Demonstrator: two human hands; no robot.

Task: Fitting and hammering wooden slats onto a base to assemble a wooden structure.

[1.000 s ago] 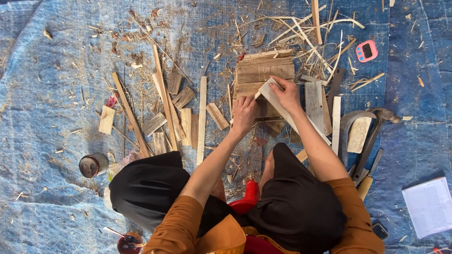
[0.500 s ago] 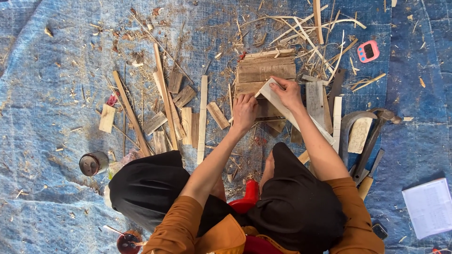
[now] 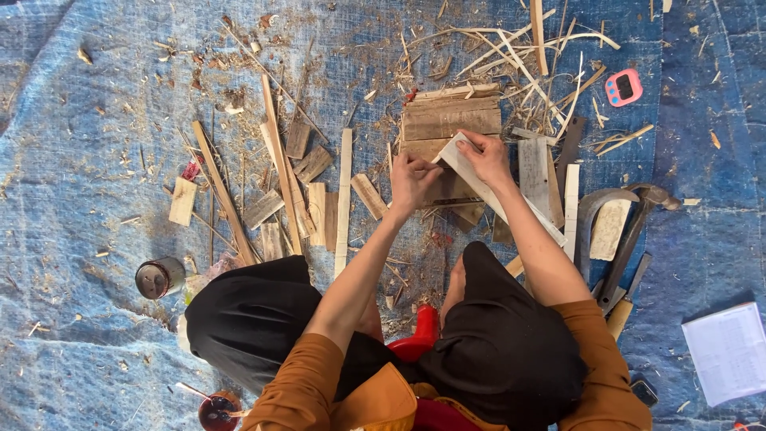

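Note:
I sit on a blue tarp (image 3: 80, 120) with my legs in black cloth. My right hand (image 3: 483, 156) grips the upper end of a long pale wooden strip (image 3: 511, 203) that slants down to the right. My left hand (image 3: 412, 177) is closed at the strip's upper left tip, pinching something thin that I cannot make out. Just beyond both hands lies a stack of flat brown wood pieces (image 3: 451, 120).
Wood slats (image 3: 345, 199), offcuts and shavings (image 3: 519, 48) lie scattered over the tarp. A curved blade and a hammer (image 3: 630, 231) rest at the right, a small pink timer (image 3: 623, 87) farther up, a white paper (image 3: 730, 351) at lower right, a tin can (image 3: 159, 277) at left.
Both hands have shifted only slightly on the strip's upper end; everything else stays where it was.

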